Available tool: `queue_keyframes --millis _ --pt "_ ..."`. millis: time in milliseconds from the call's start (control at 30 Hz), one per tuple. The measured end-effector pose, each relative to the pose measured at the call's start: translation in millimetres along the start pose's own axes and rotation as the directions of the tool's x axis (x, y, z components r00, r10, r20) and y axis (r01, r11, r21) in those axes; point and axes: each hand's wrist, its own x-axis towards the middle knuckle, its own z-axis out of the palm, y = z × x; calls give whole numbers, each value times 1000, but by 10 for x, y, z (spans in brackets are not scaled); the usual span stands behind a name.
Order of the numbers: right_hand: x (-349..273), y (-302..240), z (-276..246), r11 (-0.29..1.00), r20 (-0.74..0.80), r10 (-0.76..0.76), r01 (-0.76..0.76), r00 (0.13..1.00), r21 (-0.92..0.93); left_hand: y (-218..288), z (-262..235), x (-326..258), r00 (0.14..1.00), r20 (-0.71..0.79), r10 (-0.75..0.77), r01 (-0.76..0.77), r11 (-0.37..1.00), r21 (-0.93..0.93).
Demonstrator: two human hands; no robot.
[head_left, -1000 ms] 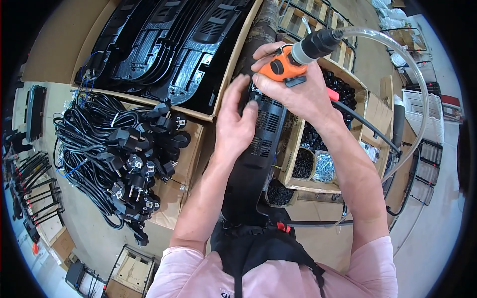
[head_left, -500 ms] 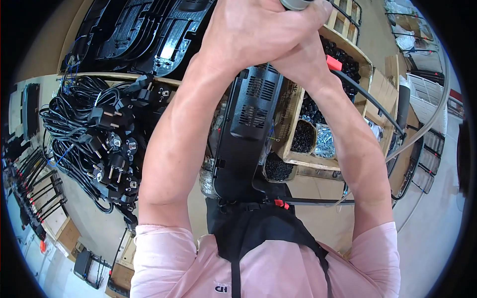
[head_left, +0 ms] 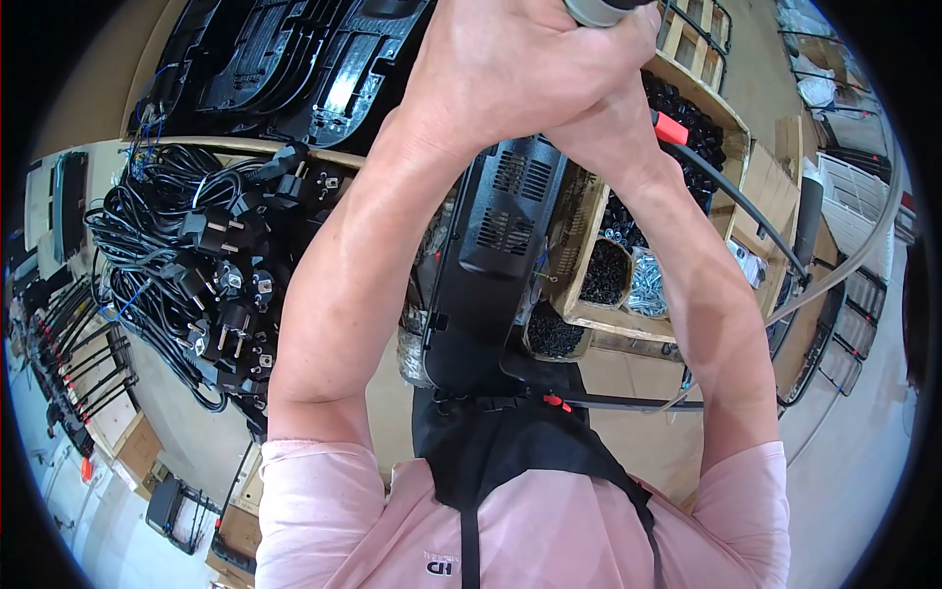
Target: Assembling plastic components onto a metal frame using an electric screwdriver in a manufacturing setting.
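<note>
Both my hands meet at the top edge, over the far end of a long black plastic housing [head_left: 476, 314] with vent slots. My left hand [head_left: 510, 74] lies across the front, closed around a grey cylindrical tool [head_left: 601, 10], of which only the rounded end shows. Behind it is my right hand [head_left: 613, 113], pressed against the left and closed at the same tool. Most of its fingers are hidden. The housing stretches toward my body, its near end by my black apron [head_left: 530, 442]. Whatever the tool touches is out of sight.
Bundled black power cords with plugs [head_left: 211, 265] lie at left, below large black moulded shells [head_left: 294, 69]. A wooden parts box [head_left: 638, 319] at right holds black pieces and screws [head_left: 648, 280]. A red-ended black tube [head_left: 741, 187] crosses it, near a pale hose [head_left: 844, 250].
The whole view has shifted slightly, so surroundings sit a little further right. My hands stay clasped together at the grey tool, nearly unmoved.
</note>
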Motion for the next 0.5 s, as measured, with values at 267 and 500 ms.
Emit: queue_keyframes --millis 267,500 --pt "-8 32 33 998 -47 -29 32 998 51 36 -4 -12 999 9 -38 38 999 -37" --pt "-4 2 29 997 0 -10 10 1000 81 30 -59 -30 1000 11 16 -15 999 -31"
